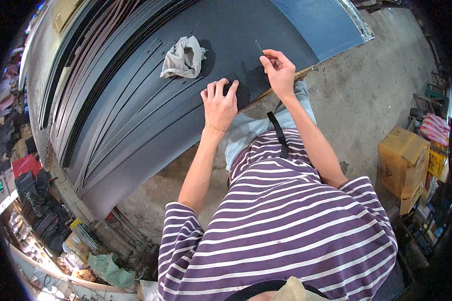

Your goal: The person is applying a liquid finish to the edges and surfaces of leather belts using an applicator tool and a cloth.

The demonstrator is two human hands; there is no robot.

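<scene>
My left hand [219, 103] rests on a dark sheet surface [110, 183], fingers bent and apart, over a dark patch that I cannot make out. My right hand [279, 75], just above and beside it near the sheet's edge, pinches a thin, narrow implement [258, 47] pointing up and away from me. A crumpled pale grey cloth [175, 62] lies beyond my left hand. Long, narrow dark strips [103, 85] run in curved rows across the left part of the surface.
A blue-grey panel [321, 27] forms the back right. Cardboard boxes [402, 160] and a pink striped bundle [434, 128] stand on the right. Concrete floor [356, 90] shows beside the table. Clutter and a green plastic bag [108, 268] are at the lower left.
</scene>
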